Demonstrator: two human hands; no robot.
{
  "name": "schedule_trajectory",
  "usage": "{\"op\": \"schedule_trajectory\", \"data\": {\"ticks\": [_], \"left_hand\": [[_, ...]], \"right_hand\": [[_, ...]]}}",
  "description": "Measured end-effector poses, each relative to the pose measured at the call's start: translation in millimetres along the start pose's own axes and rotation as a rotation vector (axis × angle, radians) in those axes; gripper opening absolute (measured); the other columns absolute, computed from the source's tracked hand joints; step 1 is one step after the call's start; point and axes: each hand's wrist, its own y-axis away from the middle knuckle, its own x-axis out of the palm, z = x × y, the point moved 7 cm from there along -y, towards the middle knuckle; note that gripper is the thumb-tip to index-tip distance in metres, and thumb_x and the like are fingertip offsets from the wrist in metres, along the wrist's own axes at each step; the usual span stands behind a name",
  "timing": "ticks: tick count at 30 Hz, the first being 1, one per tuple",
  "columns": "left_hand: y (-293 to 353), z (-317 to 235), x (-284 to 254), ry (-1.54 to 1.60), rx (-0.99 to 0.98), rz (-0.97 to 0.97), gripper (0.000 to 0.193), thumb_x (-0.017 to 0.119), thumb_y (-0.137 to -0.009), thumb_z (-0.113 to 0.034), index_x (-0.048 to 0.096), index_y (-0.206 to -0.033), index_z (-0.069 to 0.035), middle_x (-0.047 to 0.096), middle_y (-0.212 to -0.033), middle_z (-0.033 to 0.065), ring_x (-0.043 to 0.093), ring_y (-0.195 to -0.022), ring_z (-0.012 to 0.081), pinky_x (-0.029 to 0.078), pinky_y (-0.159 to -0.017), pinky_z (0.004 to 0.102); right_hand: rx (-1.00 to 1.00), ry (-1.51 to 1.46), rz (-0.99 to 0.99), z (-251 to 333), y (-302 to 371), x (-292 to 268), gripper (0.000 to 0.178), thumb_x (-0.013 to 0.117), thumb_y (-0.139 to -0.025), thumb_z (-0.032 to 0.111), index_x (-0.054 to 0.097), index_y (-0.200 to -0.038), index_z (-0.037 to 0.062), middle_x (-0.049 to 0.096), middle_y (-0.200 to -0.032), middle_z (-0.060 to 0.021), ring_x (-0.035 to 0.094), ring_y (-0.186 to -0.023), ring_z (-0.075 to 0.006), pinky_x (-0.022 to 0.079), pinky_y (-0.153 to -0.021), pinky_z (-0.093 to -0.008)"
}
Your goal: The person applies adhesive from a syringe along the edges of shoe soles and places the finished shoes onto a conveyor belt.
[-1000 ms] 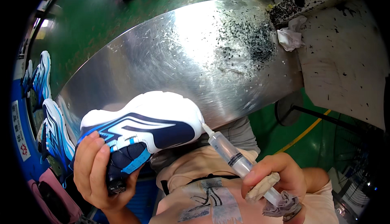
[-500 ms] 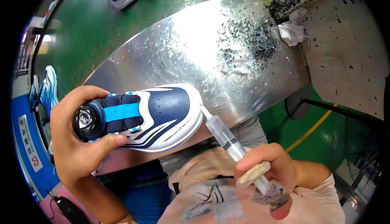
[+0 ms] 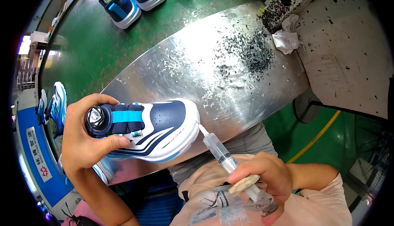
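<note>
A navy and white sneaker [image 3: 168, 121] with a bright blue strap and a black dial lies lengthwise above the metal table, toe to the right. My left hand [image 3: 84, 138] grips it around the heel and collar, thumb on the near side, fingers on the far side. In my right hand [image 3: 262, 179] is a clear plastic syringe [image 3: 221, 152], pointing up and left. Its white nozzle meets, or nearly meets, the edge of the sneaker's toe. A pale wad wraps the syringe by my fingers, and greyish wrapping covers its plunger end.
Beneath the sneaker is a scratched metal tabletop [image 3: 152, 76] with dark flecks. Beyond runs a green surface [image 3: 82, 58] carrying other sneakers [image 3: 119, 8]. Crumpled white paper [image 3: 286, 40] lies by a stained box at the far right. Another sneaker's toe [image 3: 104, 170] shows below my left wrist.
The view has shifted, so more sneakers show at the top. The sneaker has tilted slightly, showing more of its near sole edge. Both hands keep their holds, and the nozzle stays at the toe.
</note>
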Motion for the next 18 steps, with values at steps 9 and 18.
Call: {"op": "schedule_trajectory", "data": {"ticks": [9, 18], "left_hand": [[70.0, -48.1, 37.7, -0.377, 0.062, -0.282, 0.057, 0.088, -0.05, -0.02, 0.06, -0.095, 0.002, 0.062, -0.084, 0.0171, 0.064, -0.077, 0.0338, 0.05, -0.07, 0.0363], [69.0, -48.2, 43.3, -0.342, 0.078, -0.324, 0.057, 0.088, -0.05, -0.019, 0.06, -0.095, 0.002, 0.063, -0.084, 0.0181, 0.064, -0.074, 0.0335, 0.05, -0.067, 0.0361]], "right_hand": [[0.058, 0.168, -0.291, 3.5, -11.8, -65.3, 0.103, 0.083, -0.066, 0.049, 0.024, -0.135, -0.0006, 0.053, -0.106, -0.0132, 0.057, -0.092, -0.0187, 0.049, -0.079, -0.0317], [-0.206, 0.896, -0.022, -4.9, -35.6, -42.4, 0.087, 0.08, -0.068, 0.052, 0.04, -0.123, -0.0027, 0.062, -0.109, -0.0225, 0.066, -0.08, -0.0235, 0.055, -0.066, -0.0326]]}}
